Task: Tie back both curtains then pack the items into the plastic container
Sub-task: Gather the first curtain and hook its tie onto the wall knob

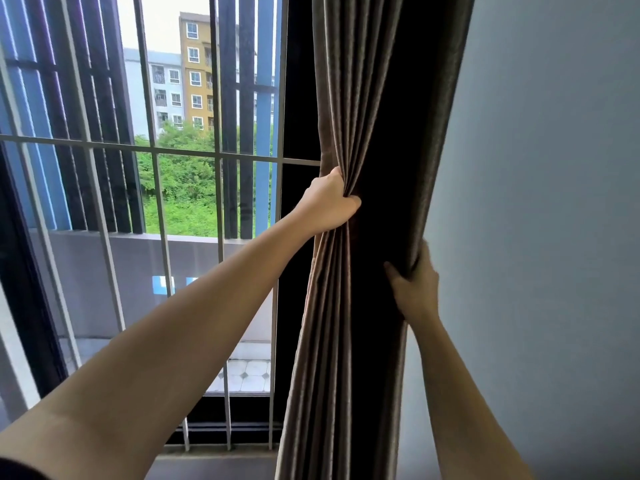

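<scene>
the step in hand looks like gathering one curtain, which hangs at the right of the window, just beside the wall. the left hand grips the window-side folds, fingers curled round a bunch of pleats, the arm stretched long, up and forward. the right hand, lower down, grips the wall-side edge, thumb on the front of the cloth and fingers reaching behind it, the forearm rising steeply. between the two hands the cloth is drawn in to a waist and flares out above and below. no tie or hook shows, nor the other curtain, the container or the items. the next move, as i judge it, calls for bringing both edges into one hand, so the other is free to find a tie and loop it round the bundle. letting go too soon would let the folds spread.
</scene>
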The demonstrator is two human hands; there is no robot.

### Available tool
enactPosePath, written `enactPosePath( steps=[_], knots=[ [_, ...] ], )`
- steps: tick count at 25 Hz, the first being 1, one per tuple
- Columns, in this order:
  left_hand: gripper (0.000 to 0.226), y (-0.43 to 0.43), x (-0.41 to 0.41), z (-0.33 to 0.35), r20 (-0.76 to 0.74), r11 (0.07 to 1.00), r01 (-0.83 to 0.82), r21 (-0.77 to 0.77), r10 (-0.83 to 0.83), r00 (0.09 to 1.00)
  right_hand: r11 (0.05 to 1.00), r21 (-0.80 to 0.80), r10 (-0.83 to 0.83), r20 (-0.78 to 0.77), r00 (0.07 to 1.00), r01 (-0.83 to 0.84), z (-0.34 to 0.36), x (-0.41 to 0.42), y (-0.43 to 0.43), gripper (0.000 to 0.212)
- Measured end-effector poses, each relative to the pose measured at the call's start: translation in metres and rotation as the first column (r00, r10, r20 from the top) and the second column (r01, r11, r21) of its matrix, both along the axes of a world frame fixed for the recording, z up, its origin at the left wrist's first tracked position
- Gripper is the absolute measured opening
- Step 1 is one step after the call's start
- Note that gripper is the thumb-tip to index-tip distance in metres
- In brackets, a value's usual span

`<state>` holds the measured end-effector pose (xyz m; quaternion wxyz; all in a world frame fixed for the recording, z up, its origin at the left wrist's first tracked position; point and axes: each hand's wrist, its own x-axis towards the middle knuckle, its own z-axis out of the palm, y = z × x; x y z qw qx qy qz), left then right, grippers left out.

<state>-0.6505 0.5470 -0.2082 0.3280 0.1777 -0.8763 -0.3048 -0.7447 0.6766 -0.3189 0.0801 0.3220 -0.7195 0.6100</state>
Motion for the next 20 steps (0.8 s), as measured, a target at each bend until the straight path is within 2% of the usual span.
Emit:
enactPosePath(
  steps=[2, 4, 7, 12, 15, 18, 20],
  knots=[
    [0.032, 0.0, -0.001, 0.0, -0.007, 1.0, 0.001, 0.024, -0.001, 1.0, 0.996, 0.057, 0.074, -0.073, 0.995, -0.069, -0.023, 0.009, -0.008, 0.053],
    [0.039, 0.0, -0.002, -0.001, -0.009, 0.999, 0.001, 0.047, -0.001, 1.0, 0.977, 0.111, 0.19, -0.082, 0.978, -0.18, -0.044, 0.024, -0.013, 0.052],
    [0.044, 0.002, -0.003, 0.0, 0.007, 0.999, -0.004, 0.036, 0.004, 1.0, 0.94, 0.141, 0.314, -0.003, 0.949, -0.311, -0.06, 0.036, -0.016, 0.049],
    [0.046, 0.005, -0.003, 0.002, 0.02, 0.991, 0.089, 0.101, -0.091, 0.996, 0.897, 0.096, 0.413, 0.158, 0.897, -0.431, -0.068, 0.024, -0.02, 0.05],
    [0.043, 0.008, -0.006, 0.0, -0.011, 0.988, 0.106, 0.115, -0.106, 0.994, 0.848, 0.071, 0.508, 0.178, 0.843, -0.526, -0.074, 0.024, -0.026, 0.048],
    [0.064, 0.012, -0.01, -0.005, -0.039, 0.998, 0.047, 0.038, -0.045, 0.998, 0.81, 0.128, 0.556, 0.143, 0.819, -0.572, -0.088, 0.037, -0.036, 0.067],
    [0.059, 0.01, -0.01, -0.006, -0.041, 1.0, 0.008, 0.017, -0.007, 0.999, 0.826, 0.115, 0.548, 0.066, 0.834, -0.552, -0.093, 0.047, -0.042, 0.072]
  ],
)
